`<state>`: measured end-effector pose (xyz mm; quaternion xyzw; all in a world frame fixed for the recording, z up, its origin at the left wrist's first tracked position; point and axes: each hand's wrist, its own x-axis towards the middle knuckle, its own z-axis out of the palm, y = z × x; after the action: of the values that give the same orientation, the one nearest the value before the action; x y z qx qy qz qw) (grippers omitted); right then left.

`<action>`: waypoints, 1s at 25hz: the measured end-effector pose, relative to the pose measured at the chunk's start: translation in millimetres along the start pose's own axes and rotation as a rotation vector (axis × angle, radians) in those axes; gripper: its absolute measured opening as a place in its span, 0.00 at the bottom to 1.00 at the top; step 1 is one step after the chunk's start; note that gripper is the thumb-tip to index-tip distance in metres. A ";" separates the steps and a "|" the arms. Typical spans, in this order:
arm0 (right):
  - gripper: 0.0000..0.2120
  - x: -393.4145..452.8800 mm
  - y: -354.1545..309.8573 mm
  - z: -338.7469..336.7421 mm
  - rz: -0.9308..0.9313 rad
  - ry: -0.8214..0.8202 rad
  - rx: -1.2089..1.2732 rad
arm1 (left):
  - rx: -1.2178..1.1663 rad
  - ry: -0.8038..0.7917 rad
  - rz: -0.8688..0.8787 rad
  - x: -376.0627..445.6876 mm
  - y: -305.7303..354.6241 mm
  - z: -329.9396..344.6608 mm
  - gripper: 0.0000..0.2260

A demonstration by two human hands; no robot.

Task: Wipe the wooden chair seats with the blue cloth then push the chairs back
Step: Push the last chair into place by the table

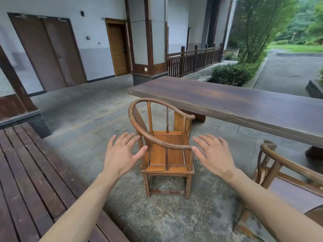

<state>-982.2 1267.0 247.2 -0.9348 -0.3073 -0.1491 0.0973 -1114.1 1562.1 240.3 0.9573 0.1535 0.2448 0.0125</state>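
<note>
Stone patio w/ long wooden table [236, 102]; left hand [120, 154] & right hand [214, 154] hover splayed, empty, flanking round-back wooden chair [166, 151].

second chair [286, 173]: cut off by the right edge; only part of its curved rail and seat shows.
worktop [244, 103]: its right end runs out of frame; the legs are mostly hidden beneath the slab.
chair [166, 151]: the far front legs are hidden behind the seat.
arms: cut off at the bottom edge.
</note>
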 end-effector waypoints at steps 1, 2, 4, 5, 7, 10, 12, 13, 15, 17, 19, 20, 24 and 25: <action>0.37 7.8 -3.1 2.8 -0.007 0.008 0.009 | -0.005 -0.002 -0.003 4.6 -3.1 4.4 0.36; 0.36 16.7 -5.0 5.8 -0.015 0.010 0.016 | -0.008 -0.001 -0.003 10.6 -5.9 8.9 0.36; 0.35 37.6 -5.2 15.1 -0.024 0.007 0.019 | -0.007 0.007 -0.008 23.1 -12.1 20.1 0.35; 0.34 51.1 -3.2 21.6 -0.028 0.008 0.025 | -0.005 0.012 -0.015 31.8 -16.0 27.5 0.35; 0.32 80.3 2.1 36.8 -0.044 0.016 0.047 | 0.008 0.011 -0.039 49.1 -24.0 43.9 0.34; 0.31 136.4 16.1 64.1 -0.087 0.008 0.060 | 0.048 0.001 -0.082 85.0 -33.5 73.7 0.33; 0.31 176.5 26.1 82.5 -0.132 -0.006 0.056 | 0.072 0.008 -0.119 111.3 -38.8 92.6 0.32; 0.31 200.4 31.9 90.3 -0.151 -0.013 0.058 | 0.087 0.019 -0.141 128.1 -41.4 100.5 0.32; 0.31 245.8 41.7 101.6 -0.177 -0.009 0.094 | 0.100 0.023 -0.192 159.7 -46.5 109.7 0.32; 0.30 287.3 44.2 109.4 -0.184 0.019 0.127 | 0.136 0.039 -0.239 182.9 -54.3 113.5 0.32; 0.30 331.4 37.5 119.9 -0.221 0.018 0.159 | 0.164 0.067 -0.282 204.9 -67.5 114.4 0.31; 0.30 349.9 29.3 127.0 -0.246 0.008 0.180 | 0.173 0.090 -0.298 211.7 -75.7 112.5 0.30; 0.31 405.9 -22.6 165.6 -0.397 -0.042 0.251 | 0.233 0.130 -0.405 214.9 -116.8 110.4 0.29; 0.31 420.1 -44.1 175.9 -0.441 -0.061 0.275 | 0.250 0.121 -0.442 211.0 -133.5 111.1 0.29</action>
<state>-648.2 1579.2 228.7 -0.8273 -0.5238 -0.0952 0.1791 -924.2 1758.3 227.4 0.8781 0.3887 0.2722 -0.0621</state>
